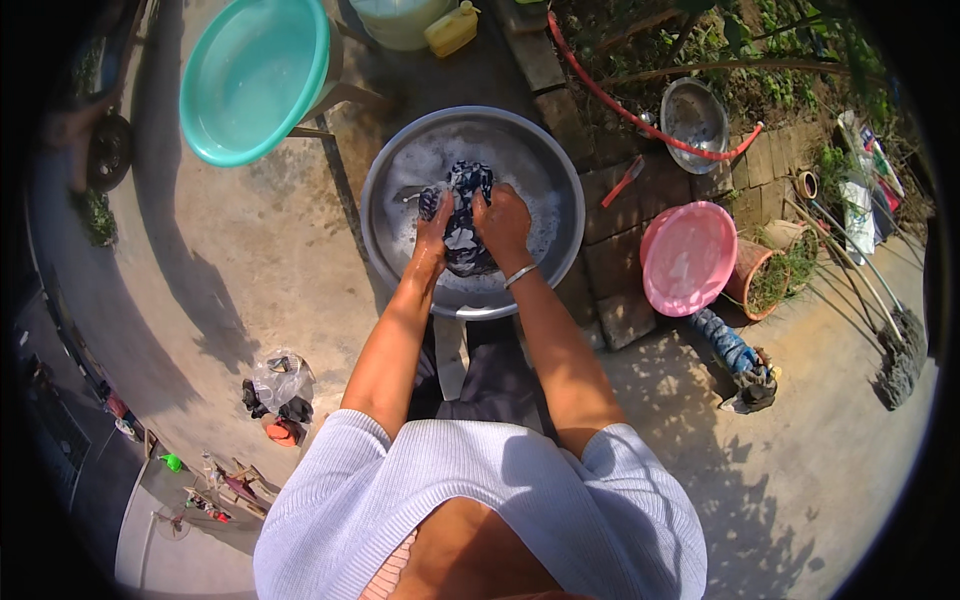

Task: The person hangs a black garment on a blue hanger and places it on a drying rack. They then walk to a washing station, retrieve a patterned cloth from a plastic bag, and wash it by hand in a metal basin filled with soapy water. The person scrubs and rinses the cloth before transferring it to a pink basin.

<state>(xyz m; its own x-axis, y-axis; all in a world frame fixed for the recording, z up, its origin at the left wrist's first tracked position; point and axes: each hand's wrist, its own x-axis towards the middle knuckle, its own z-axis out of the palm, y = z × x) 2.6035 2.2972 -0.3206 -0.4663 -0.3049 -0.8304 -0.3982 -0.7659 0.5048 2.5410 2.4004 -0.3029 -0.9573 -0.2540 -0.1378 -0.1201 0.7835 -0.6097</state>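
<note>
A wide grey metal basin (375,215) stands in front of me with sudsy water in it. Over the water, both hands grip a wet, dark cloth with a white pattern (466,235), bunched up and partly hanging down. My left hand (432,232) closes on its left side, thumb up. On the other side, my right hand (503,220) has its fingers curled into the fabric, and a bracelet circles that wrist. What the fingertips do inside the folds is hidden.
A large turquoise tub (255,80) is at the far left, near a yellow jug (453,30). To the right are a pink basin (690,258), a red brush (623,181), a red hose (620,105), a metal bowl (694,125) and a mop (903,355). A plastic bag (281,380) lies at left.
</note>
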